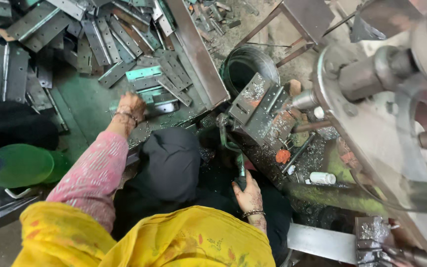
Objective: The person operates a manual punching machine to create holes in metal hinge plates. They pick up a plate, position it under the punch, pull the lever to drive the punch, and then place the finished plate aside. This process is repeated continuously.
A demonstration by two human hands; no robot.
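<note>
Below your head camera, your left hand [131, 106] reaches out over the green bench [82, 106] and lies on a flat metal hinge plate [156, 106] at the near edge of the heap of hinge plates [100, 34]. Your fingers are bent down onto the plate, but you cannot tell from this view whether they have closed on it or only press on it. A bangle circles that wrist, and your pink sleeve [92, 175] runs back toward the yellow cloth [139, 240] at the bottom of the frame.

Your right hand [247, 195] sits low and near the middle, with its fingers clenched round the dark grip of a bent lever handle [238, 165]. The lever rises from your fist to the steel fixture [258, 106], where a grey plate lies tilted and dusted with bright metal chips.

Just behind the fixture stands a round metal bucket [245, 64]. To your right looms the machine body [386, 128], with a shaft pointing at the fixture. A small white bottle [322, 178] lies among the chips below it. A green plastic lid [21, 165] rests at the far left, well apart from both hands.
</note>
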